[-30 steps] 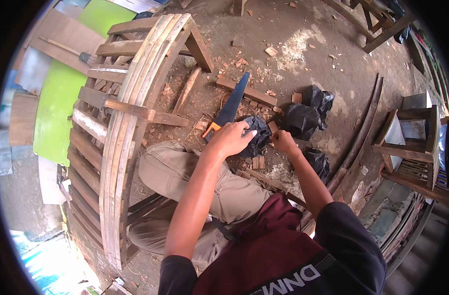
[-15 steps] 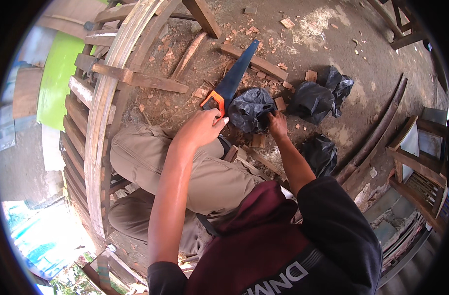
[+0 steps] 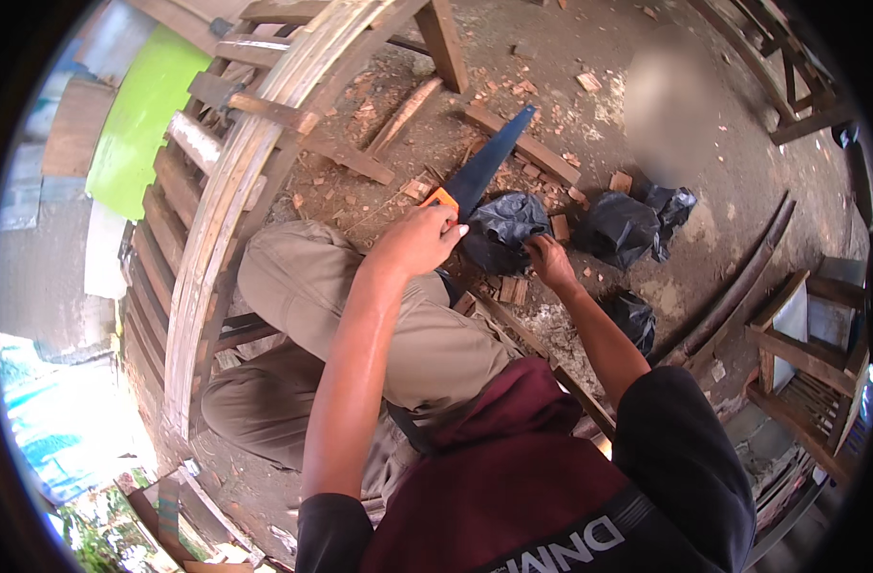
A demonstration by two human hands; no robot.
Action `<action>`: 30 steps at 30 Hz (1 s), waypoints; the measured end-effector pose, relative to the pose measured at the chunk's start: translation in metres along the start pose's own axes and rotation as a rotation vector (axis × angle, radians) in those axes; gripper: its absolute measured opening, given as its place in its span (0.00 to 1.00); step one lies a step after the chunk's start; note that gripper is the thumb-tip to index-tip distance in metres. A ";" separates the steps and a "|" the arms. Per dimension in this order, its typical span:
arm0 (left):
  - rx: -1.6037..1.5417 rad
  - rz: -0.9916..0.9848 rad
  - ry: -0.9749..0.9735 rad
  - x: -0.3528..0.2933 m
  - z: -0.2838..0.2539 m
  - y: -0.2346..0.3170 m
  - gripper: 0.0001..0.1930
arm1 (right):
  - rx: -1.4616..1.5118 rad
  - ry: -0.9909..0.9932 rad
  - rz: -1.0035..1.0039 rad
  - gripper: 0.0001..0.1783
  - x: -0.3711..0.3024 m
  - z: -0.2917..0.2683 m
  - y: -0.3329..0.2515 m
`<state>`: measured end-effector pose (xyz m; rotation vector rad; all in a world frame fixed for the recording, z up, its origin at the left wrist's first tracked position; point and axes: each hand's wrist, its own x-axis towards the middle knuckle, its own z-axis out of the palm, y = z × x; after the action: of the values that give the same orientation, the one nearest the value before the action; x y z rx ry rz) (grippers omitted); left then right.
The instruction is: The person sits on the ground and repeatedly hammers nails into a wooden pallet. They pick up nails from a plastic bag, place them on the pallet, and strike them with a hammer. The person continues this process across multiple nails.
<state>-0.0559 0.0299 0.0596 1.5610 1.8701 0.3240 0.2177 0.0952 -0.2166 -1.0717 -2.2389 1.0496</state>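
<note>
A crumpled black plastic bag [image 3: 506, 229] sits on the dirt floor in front of my bent, trousered leg. At its left edge my left hand [image 3: 420, 241] is closed, thumb against curled fingers, pinching the plastic. My right hand [image 3: 549, 260] grips the bag's right side with bent fingertips. Just beyond my left hand lies a handsaw [image 3: 494, 160] with a dark blade and an orange handle, which the hand partly covers. Two more black plastic bags [image 3: 616, 229] [image 3: 631, 320] rest to the right of my right hand.
A slatted wooden frame [image 3: 228, 205] runs along the left. Wood offcuts and chips surround a short plank [image 3: 522, 143] beyond the saw. A long curved pole [image 3: 737, 286] and a wooden chair-like frame [image 3: 809, 358] stand on the right. A blurred patch covers part of the far floor.
The whole view has shifted, so the floor things appear lower and further right. My left hand has moved forward and now hides more of the saw's handle. My right hand stays at the bag.
</note>
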 end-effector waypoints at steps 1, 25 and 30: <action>-0.029 0.002 0.025 -0.002 -0.003 0.002 0.15 | 0.037 0.029 0.044 0.09 0.007 -0.003 -0.018; -1.305 0.256 1.071 -0.112 -0.109 -0.067 0.09 | 0.345 -0.042 -0.580 0.07 0.155 -0.020 -0.449; -0.966 0.080 1.216 -0.104 -0.154 -0.116 0.09 | 0.001 0.171 -0.676 0.21 0.228 -0.020 -0.462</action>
<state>-0.2367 -0.0630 0.1413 0.7033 1.8282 2.1889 -0.1190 0.0956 0.1738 -0.3229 -2.2017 0.6358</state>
